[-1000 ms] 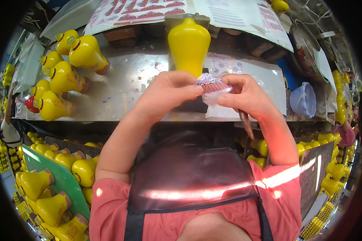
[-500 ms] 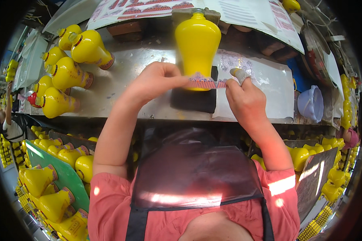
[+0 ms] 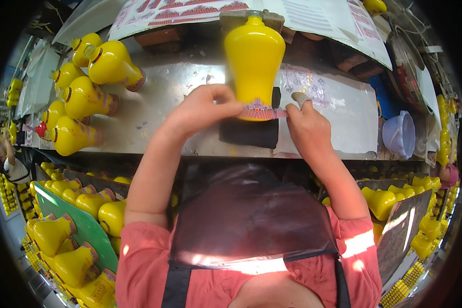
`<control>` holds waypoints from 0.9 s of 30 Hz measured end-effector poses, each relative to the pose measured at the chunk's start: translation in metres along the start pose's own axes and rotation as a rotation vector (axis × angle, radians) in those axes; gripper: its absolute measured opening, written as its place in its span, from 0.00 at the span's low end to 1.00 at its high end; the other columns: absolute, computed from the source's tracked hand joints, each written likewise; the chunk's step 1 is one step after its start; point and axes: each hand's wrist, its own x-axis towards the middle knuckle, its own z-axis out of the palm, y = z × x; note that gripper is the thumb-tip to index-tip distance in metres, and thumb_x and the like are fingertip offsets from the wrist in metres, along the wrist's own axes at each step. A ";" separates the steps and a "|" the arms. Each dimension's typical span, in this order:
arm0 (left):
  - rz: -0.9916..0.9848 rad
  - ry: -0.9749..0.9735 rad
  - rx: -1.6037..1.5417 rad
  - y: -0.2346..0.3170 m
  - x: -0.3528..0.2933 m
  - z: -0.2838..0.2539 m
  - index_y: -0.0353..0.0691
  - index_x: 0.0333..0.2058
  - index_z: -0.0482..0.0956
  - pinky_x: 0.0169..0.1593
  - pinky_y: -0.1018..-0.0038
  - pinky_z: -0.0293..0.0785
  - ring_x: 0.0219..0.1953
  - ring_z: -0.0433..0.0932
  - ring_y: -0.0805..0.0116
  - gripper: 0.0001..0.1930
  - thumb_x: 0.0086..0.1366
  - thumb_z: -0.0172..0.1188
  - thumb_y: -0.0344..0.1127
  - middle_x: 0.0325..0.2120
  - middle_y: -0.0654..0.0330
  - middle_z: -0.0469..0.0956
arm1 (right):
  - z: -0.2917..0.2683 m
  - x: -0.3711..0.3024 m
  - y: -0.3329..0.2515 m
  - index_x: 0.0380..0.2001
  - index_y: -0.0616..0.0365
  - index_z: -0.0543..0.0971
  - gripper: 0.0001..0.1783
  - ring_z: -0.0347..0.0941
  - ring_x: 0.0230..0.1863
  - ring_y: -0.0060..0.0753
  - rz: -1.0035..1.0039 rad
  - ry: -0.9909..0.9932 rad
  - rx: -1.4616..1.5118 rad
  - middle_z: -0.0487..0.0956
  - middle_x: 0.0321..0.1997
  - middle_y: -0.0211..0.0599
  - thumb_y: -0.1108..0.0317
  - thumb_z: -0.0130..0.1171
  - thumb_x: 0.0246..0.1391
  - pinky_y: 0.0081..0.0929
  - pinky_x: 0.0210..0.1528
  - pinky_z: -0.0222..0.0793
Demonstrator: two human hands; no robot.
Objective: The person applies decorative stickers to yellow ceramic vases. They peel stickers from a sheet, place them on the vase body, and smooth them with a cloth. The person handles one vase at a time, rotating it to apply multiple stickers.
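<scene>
A patterned strip [image 3: 260, 112] crosses the narrow base of a yellow bottle [image 3: 255, 56], its neck pointing away; the left hand [image 3: 209, 106] pinches the strip's left end; the right hand [image 3: 309, 127] grips the other, a tool [image 3: 301, 98] jutting from it; more bottles [image 3: 110, 62] sit leftward; a lavender bucket [image 3: 399, 134] stands right.

I could pass left of the bare left hand [image 3: 209, 107] over grey metal tabletop [image 3: 161, 118] up to clustered glossy yellow bottles [image 3: 112, 62]; a tapered glossy yellow bottle [image 3: 254, 61] blocks me between the hands; right of the bare right hand [image 3: 310, 127], flat white paper [image 3: 349, 115] leaves room until the lilac plastic bucket [image 3: 392, 134]
</scene>
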 end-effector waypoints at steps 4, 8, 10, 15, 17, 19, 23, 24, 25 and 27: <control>0.150 0.192 0.031 -0.015 -0.001 0.009 0.35 0.50 0.76 0.49 0.76 0.70 0.44 0.74 0.75 0.16 0.68 0.62 0.37 0.44 0.62 0.79 | -0.007 0.018 0.017 0.48 0.59 0.81 0.15 0.82 0.41 0.54 0.373 -0.169 0.083 0.80 0.52 0.49 0.74 0.57 0.58 0.45 0.42 0.79; 0.228 0.335 0.079 -0.022 -0.003 0.034 0.35 0.63 0.70 0.56 0.71 0.68 0.49 0.74 0.69 0.27 0.71 0.56 0.46 0.45 0.57 0.80 | -0.017 0.029 0.002 0.63 0.63 0.75 0.27 0.82 0.45 0.49 0.380 -0.110 0.706 0.79 0.54 0.54 0.61 0.59 0.64 0.41 0.50 0.77; 0.365 0.596 0.419 -0.024 -0.003 0.051 0.38 0.63 0.71 0.58 0.56 0.67 0.49 0.77 0.49 0.33 0.64 0.61 0.50 0.43 0.48 0.82 | -0.016 0.029 -0.016 0.67 0.64 0.71 0.34 0.80 0.41 0.42 0.538 -0.273 0.968 0.79 0.48 0.53 0.58 0.63 0.62 0.37 0.47 0.75; 0.291 0.625 0.100 -0.027 -0.002 0.070 0.38 0.64 0.73 0.63 0.57 0.63 0.54 0.72 0.51 0.34 0.60 0.69 0.43 0.49 0.50 0.78 | -0.008 0.029 -0.038 0.70 0.64 0.68 0.41 0.74 0.33 0.32 0.546 -0.183 0.993 0.78 0.41 0.49 0.55 0.68 0.58 0.31 0.40 0.72; 0.292 0.618 0.071 -0.029 -0.002 0.072 0.37 0.64 0.72 0.63 0.57 0.63 0.55 0.71 0.51 0.34 0.61 0.69 0.43 0.49 0.50 0.78 | -0.009 0.031 -0.036 0.70 0.64 0.68 0.42 0.73 0.31 0.29 0.560 -0.191 1.002 0.78 0.41 0.47 0.55 0.69 0.57 0.28 0.38 0.72; 0.292 0.608 0.062 -0.031 -0.002 0.072 0.36 0.65 0.71 0.64 0.57 0.63 0.56 0.70 0.51 0.34 0.62 0.68 0.43 0.50 0.50 0.77 | -0.011 0.032 -0.034 0.70 0.63 0.69 0.43 0.73 0.30 0.27 0.581 -0.198 1.018 0.78 0.42 0.47 0.56 0.71 0.56 0.26 0.37 0.71; 0.297 0.599 0.056 -0.034 -0.003 0.073 0.36 0.65 0.71 0.64 0.57 0.62 0.57 0.70 0.51 0.34 0.63 0.67 0.42 0.52 0.50 0.76 | -0.014 0.035 -0.034 0.69 0.62 0.71 0.43 0.72 0.30 0.25 0.571 -0.151 1.031 0.80 0.45 0.46 0.56 0.72 0.54 0.25 0.37 0.71; 0.295 0.598 0.044 -0.034 -0.003 0.073 0.36 0.65 0.70 0.65 0.57 0.62 0.58 0.69 0.51 0.34 0.63 0.67 0.42 0.52 0.49 0.76 | -0.014 0.035 -0.035 0.69 0.62 0.71 0.43 0.72 0.31 0.25 0.575 -0.157 1.033 0.80 0.46 0.47 0.56 0.73 0.53 0.25 0.37 0.71; 0.304 0.597 0.037 -0.034 -0.002 0.073 0.36 0.65 0.70 0.65 0.57 0.62 0.58 0.70 0.51 0.34 0.63 0.67 0.42 0.53 0.49 0.76 | -0.014 0.035 -0.036 0.69 0.61 0.71 0.43 0.73 0.31 0.25 0.584 -0.156 1.040 0.80 0.47 0.47 0.56 0.73 0.53 0.25 0.37 0.72; 0.319 0.593 0.021 -0.036 -0.002 0.073 0.36 0.65 0.70 0.65 0.58 0.63 0.58 0.70 0.51 0.34 0.63 0.67 0.42 0.53 0.49 0.76 | -0.012 0.034 -0.036 0.69 0.61 0.72 0.43 0.73 0.31 0.25 0.593 -0.166 1.039 0.80 0.46 0.47 0.56 0.74 0.52 0.25 0.37 0.72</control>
